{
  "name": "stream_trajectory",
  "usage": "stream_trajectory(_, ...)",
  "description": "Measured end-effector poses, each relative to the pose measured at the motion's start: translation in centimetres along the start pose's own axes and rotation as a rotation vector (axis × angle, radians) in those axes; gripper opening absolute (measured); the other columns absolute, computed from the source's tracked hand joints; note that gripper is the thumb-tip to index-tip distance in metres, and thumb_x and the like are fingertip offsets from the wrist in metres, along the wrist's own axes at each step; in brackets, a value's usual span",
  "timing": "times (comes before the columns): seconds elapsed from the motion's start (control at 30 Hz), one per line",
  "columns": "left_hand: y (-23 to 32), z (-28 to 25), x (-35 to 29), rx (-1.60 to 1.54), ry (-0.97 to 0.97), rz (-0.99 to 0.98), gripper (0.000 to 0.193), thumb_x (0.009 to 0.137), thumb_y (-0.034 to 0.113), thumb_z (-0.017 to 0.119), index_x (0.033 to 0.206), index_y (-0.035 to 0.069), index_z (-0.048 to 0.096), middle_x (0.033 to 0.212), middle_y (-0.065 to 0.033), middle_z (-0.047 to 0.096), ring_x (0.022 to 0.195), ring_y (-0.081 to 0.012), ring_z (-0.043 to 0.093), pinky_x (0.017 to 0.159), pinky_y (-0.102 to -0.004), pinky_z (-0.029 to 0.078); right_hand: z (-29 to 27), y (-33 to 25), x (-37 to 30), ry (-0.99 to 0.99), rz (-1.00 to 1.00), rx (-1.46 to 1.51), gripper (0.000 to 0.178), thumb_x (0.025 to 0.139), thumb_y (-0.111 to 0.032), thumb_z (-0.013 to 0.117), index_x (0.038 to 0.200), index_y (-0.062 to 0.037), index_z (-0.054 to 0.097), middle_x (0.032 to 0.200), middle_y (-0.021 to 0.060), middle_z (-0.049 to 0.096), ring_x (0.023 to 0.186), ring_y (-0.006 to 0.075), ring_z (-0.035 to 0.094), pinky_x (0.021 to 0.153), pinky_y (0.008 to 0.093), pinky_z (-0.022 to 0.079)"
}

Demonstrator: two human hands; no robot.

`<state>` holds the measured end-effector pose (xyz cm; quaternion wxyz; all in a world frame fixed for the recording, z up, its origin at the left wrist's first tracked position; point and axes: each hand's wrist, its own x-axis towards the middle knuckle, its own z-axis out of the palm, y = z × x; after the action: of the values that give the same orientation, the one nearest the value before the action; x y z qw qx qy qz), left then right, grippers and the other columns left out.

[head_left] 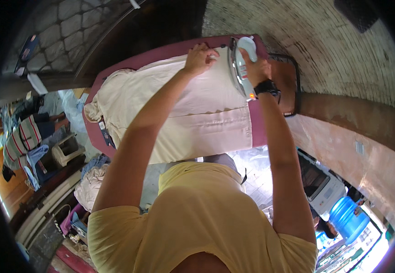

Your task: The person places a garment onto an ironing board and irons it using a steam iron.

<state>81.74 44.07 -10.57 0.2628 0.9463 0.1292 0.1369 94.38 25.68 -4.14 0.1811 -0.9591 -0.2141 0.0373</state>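
Observation:
A cream garment (206, 109) lies spread over a maroon ironing board (161, 53). My left hand (199, 59) presses flat on the cloth near its far edge, fingers bent. My right hand (256, 68), with a black watch on the wrist, grips the handle of a white and silver iron (242, 63) that rests on the garment's right side by the board's edge.
A metal iron rest (288, 86) sticks out at the board's right end beside a brick wall. A heap of clothes (90, 182) and a plastic stool (65, 150) are on the floor at left. A white appliance (320, 182) and a blue barrel (347, 216) stand at lower right.

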Motion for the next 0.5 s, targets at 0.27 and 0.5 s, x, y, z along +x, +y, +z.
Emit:
stream_trajectory(0.27, -3.8, 2.0, 0.1, -0.236, 0.058, -0.077, 0.022, 0.081, 0.017, 0.071, 0.103, 0.018, 0.069, 0.099, -0.0032, 0.061, 0.095, -0.0235, 0.058, 0.087, -0.0368, 0.046, -4.0, 4.8, -1.2, -0.166, -0.562, 0.035, 0.072, 0.081, -0.072, 0.054, 0.083, -0.0033, 0.074, 0.067, 0.0204, 0.068, 0.069, 0.0325, 0.07, 0.067, 0.0433, 0.055)
stream_trajectory(0.5, -11.3, -11.3, -8.7, 0.179, 0.046, -0.048, 0.032, 0.085, 0.03, 0.07, 0.109, 0.01, 0.062, 0.11, -0.0101, 0.063, 0.103, -0.0295, 0.06, 0.091, -0.0419, 0.046, -2.8, -0.6, 1.4, -0.102, -0.716, 0.0, 0.057, 0.08, -0.063, 0.063, 0.089, -0.0079, 0.074, 0.068, 0.0162, 0.068, 0.065, 0.0334, 0.069, 0.062, 0.0438, 0.056)
